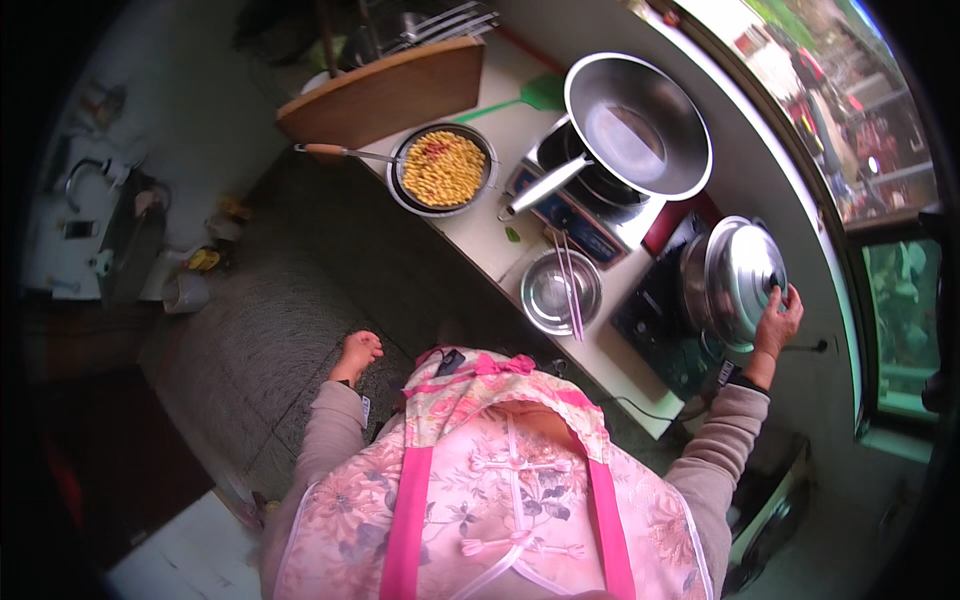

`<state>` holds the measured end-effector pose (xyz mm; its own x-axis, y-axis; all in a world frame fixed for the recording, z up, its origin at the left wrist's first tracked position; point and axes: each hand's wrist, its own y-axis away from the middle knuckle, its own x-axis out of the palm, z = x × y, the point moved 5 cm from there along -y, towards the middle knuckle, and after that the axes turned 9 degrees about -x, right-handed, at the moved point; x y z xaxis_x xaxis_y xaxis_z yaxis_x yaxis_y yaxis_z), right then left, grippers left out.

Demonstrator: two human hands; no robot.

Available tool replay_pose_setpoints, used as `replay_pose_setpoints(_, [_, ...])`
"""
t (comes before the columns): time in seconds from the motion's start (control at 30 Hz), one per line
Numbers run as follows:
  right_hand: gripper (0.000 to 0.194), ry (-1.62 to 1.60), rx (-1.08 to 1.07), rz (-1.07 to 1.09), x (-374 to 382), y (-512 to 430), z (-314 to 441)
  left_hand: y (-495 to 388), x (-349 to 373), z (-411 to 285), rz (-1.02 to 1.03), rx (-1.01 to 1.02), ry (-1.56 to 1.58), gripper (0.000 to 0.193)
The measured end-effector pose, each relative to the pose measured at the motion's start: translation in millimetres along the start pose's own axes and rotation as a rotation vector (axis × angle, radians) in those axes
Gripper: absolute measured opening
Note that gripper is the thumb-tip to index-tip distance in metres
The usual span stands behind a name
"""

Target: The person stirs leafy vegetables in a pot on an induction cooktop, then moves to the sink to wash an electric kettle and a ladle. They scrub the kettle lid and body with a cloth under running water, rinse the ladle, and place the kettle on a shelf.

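Observation:
My right hand point(780, 319) grips the black knob of a shiny metal lid point(739, 262). Beneath that lid is a metal pot point(694, 274), its contents hidden, on a dark flat cooktop point(656, 322). The lid looks tilted over the pot; whether it touches the rim I cannot tell. My left hand point(361, 351) hangs over the floor, away from the counter, with fingers loosely bent and nothing visible in it. A metal bowl point(541, 296) with a pair of chopsticks point(568, 281) laid across it stands left of the cooktop.
An uncovered metal wok point(622, 127) rests on a second cooker point(592, 232). Yellow kernels or beans point(442, 172) fill a wooden-handled strainer point(330, 150) over a basin. Behind are a green fly swatter point(540, 94) and a wooden board point(390, 90). A cable point(645, 412) crosses the counter's near end.

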<state>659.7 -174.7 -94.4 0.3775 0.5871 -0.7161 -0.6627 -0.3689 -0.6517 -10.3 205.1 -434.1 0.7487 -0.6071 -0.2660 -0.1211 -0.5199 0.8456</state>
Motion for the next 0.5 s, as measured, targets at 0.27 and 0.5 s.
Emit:
replay_pose_setpoints(0.27, [0.013, -0.738, 0.440, 0.236, 24, 122, 76, -30, 2, -49, 0.017, 0.079, -0.010, 0.010])
replay_pose_setpoints(0.5, [0.011, -0.574, 0.356, 0.819, 98, 224, 156, -58, 15, -68, 0.132, 0.085, -0.177, 0.006])
